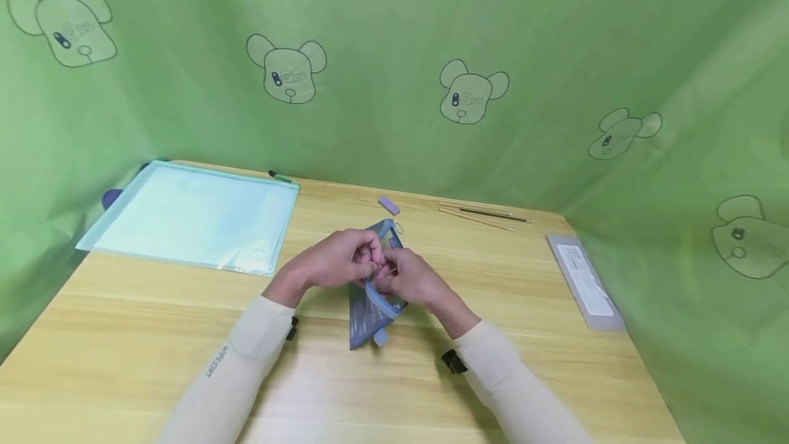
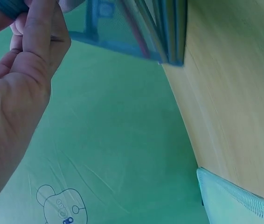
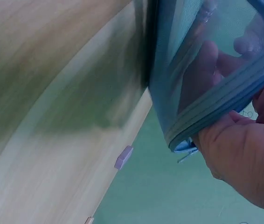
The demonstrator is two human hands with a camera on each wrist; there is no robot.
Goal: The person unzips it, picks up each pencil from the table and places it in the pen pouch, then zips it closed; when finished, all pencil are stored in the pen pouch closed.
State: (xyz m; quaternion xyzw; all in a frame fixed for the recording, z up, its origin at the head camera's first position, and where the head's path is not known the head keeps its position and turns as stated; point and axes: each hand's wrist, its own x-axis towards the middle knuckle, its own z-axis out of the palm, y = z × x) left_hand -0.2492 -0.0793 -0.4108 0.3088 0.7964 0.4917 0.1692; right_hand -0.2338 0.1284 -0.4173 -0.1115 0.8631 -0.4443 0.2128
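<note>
Grip of the left hand (image 1: 335,257) and right hand (image 1: 416,281): both pinch the zip edge of a blue mesh pouch (image 1: 366,314), at the middle of the desk (image 1: 185,334). Slender rods (image 2: 171,30) show through the mesh. Beyond lies a purple block (image 1: 389,205); a pale blue folder (image 1: 197,214) lies to the left.

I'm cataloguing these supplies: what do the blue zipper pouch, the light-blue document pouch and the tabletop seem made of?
Blue zipper pouch: see-through mesh, probably synthetic; a fine weave shows in the wrist views.
Light-blue document pouch: likely plastic with a glossy finish, judging by bright, crinkled highlights at one corner.
Tabletop: pale, grained, slightly shiny; wood or wood-look laminate, I can't tell which.
</note>
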